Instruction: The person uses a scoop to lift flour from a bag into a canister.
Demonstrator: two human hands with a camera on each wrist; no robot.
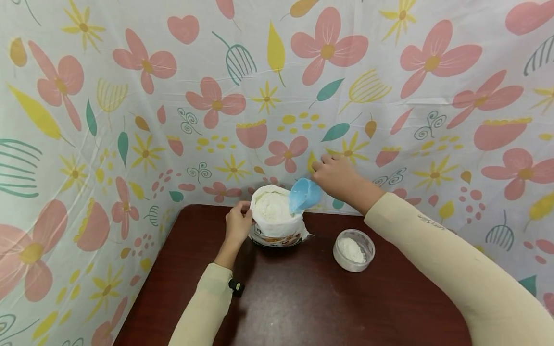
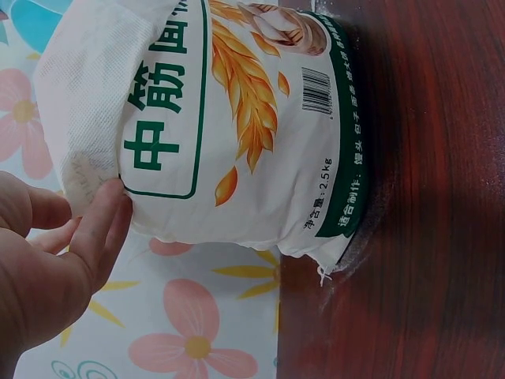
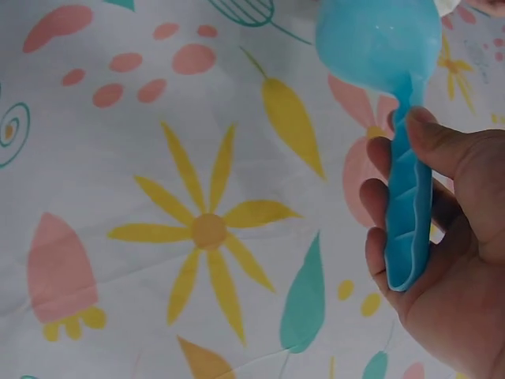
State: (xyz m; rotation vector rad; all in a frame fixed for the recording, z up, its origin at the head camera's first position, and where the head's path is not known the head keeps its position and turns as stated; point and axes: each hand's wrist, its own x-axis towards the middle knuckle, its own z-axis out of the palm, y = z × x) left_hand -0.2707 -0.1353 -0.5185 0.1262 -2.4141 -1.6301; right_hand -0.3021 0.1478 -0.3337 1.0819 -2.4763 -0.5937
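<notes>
A white flour bag (image 1: 279, 228), printed with wheat and a 2.5 kg mark, stands with its top folded down and white flour (image 1: 271, 207) inside. My left hand (image 1: 239, 222) holds the bag's left rim; in the left wrist view its fingertips (image 2: 114, 197) lie against the folded edge. With fingers curled round the ribbed handle, my right hand (image 1: 335, 174) grips a light blue scoop (image 1: 305, 193). The scoop's bowl (image 3: 379, 39) is tilted over the right side of the bag's mouth. What the bowl contains is hidden.
A round clear container (image 1: 354, 264) with some white flour in it stands on the dark red-brown table (image 1: 298, 298), right of the bag. Behind and to the left hangs a floral cloth (image 1: 207, 158), close to the table's back edge.
</notes>
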